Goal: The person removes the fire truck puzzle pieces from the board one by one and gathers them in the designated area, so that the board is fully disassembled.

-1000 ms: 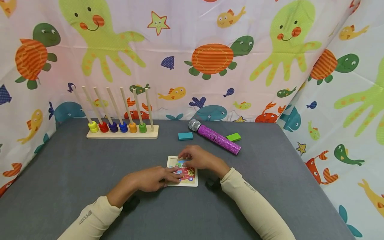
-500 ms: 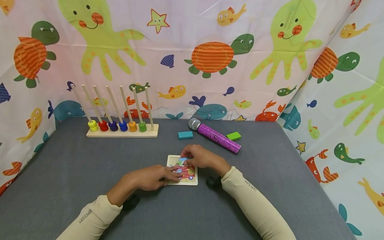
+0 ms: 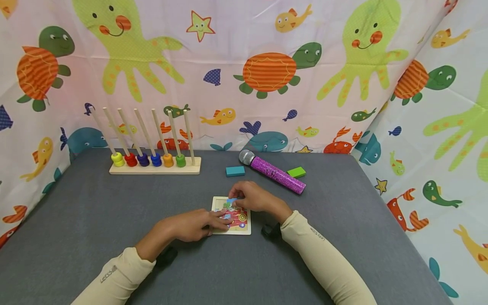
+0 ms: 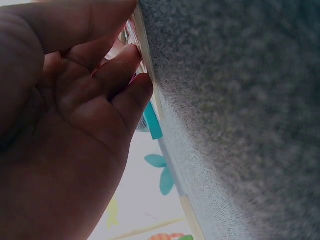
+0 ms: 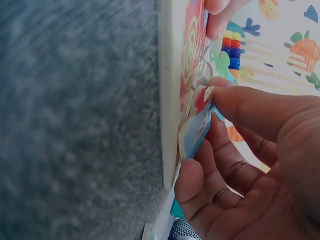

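Observation:
A small wooden jigsaw puzzle [image 3: 238, 229] with a pale frame and a red vehicle picture lies flat on the grey table. My left hand [image 3: 192, 225] rests on its left side, fingers laid over the picture. At the far edge, my right hand [image 3: 254, 197] pinches a light blue puzzle piece [image 5: 195, 131] between thumb and fingers. In the right wrist view that piece is tilted against the board, with some red on it. Whether it sits in its slot is hidden by the fingers. The left wrist view shows the left palm [image 4: 75, 130] beside the board's edge.
Behind the puzzle lie a teal block [image 3: 235, 171], a glittery purple microphone [image 3: 277, 174] and a green block [image 3: 296, 172]. A wooden peg stand [image 3: 154, 170] with coloured rings stands at the back left. A sea-animal cloth [image 3: 213, 97] hangs behind the table.
The right hand has shifted slightly toward the puzzle's far edge, and the blue piece with it. The left hand stays in place on the board.

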{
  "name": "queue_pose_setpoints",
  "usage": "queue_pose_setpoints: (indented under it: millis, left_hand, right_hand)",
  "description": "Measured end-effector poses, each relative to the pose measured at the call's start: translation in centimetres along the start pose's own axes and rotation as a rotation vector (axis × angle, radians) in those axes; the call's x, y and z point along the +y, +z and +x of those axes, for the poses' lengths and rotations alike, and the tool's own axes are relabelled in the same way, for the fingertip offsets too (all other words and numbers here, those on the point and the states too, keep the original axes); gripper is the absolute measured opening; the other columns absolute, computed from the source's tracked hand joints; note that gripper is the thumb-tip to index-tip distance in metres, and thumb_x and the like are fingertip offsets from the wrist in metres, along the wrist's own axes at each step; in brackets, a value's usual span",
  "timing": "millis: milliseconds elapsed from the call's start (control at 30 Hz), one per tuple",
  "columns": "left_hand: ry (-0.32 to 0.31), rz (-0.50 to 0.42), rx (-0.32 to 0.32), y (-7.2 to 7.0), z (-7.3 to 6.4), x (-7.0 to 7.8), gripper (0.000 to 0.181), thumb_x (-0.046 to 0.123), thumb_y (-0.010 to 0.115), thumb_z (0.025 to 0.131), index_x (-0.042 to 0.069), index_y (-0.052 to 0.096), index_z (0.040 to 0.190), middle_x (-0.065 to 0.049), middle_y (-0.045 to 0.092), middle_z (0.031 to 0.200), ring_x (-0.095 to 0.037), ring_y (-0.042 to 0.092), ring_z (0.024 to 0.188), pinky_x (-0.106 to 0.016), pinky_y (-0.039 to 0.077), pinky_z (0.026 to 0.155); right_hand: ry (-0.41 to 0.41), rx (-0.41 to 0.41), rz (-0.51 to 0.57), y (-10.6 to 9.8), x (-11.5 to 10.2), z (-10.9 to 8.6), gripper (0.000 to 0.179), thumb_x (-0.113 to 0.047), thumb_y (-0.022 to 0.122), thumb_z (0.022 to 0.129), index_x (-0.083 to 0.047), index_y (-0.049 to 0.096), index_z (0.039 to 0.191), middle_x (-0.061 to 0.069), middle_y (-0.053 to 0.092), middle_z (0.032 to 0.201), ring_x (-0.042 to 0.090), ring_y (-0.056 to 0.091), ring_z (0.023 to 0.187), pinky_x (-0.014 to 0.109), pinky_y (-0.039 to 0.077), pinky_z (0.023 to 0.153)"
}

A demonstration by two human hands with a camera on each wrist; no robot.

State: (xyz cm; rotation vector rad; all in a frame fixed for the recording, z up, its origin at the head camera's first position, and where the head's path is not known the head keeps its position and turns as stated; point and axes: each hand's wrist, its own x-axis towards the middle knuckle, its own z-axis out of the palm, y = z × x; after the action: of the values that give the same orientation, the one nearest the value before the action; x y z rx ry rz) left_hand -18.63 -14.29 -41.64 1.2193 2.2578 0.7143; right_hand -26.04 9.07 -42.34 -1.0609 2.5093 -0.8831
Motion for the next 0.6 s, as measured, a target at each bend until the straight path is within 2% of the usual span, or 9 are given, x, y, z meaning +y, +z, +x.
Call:
queue_pose_setpoints:
  millis: [200, 433, 600]
  left_hand:
    - [-0.003, -0.001, -0.004, -0.02, 0.01, -0.04, 0.049, -0.011, 0.054, 0.09, 0.01, 0.061, 0.134, -0.002, 0.044, 0.148, -0.026, 0.03, 0.141, -0.051, 0.031, 0.107]
    - [-0.015, -0.002, -0.006, 0.0, 0.08, -0.18, 0.049, -0.01, 0.055, 0.09, 0.011, 0.061, 0.134, 0.0, 0.042, 0.149, -0.023, 0.028, 0.142, -0.049, 0.031, 0.108]
    - [-0.031, -0.008, -0.009, 0.09, 0.11, -0.12, 0.048, -0.01, 0.055, 0.091, 0.011, 0.061, 0.134, 0.002, 0.041, 0.149, -0.021, 0.027, 0.142, -0.048, 0.029, 0.109]
  right_hand:
    - [-0.002, 0.011, 0.019, 0.05, 0.21, -0.11, 0.01, -0.006, 0.07, 0.089, -0.006, 0.068, 0.099, -0.003, 0.063, 0.087, 0.009, 0.057, 0.078, 0.026, 0.048, 0.072]
    - [-0.016, 0.046, 0.034, 0.04, 0.27, -0.29, 0.01, -0.004, 0.072, 0.086, -0.01, 0.07, 0.094, 0.003, 0.056, 0.093, 0.019, 0.055, 0.087, 0.03, 0.047, 0.078]
    - [-0.029, 0.021, 0.077, 0.02, 0.34, -0.26, 0.009, -0.003, 0.07, 0.087, -0.009, 0.068, 0.094, -0.001, 0.056, 0.084, 0.013, 0.052, 0.077, 0.027, 0.044, 0.069]
